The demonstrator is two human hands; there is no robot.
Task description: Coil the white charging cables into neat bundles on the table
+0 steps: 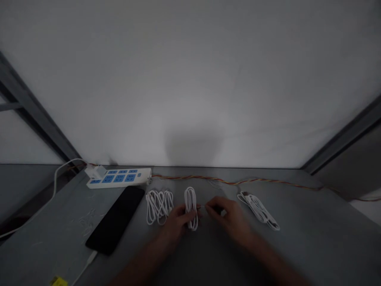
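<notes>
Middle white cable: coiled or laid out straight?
Coiled: the middle white cable forms long, narrow loops, with the left hand against its side.

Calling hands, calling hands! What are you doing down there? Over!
Left hand on white coiled cable. Right hand beside it, fingers curled. White coil left, white bundle right, both apart.

Grey desk [312, 222], white wall [190, 79] behind. Back edge, left of centre: white power strip [119, 177] with blue sockets, white plug adapter [95, 172] at its left end, white lead [55, 186] running off left. Black smartphone [114, 219] lower left, white cable [89, 260] at its foot. Twisted red-yellow wire [238, 181] runs right along back edge. Coiled white cable [158, 206] left of centre; white cable bundle [258, 210] right.
</notes>
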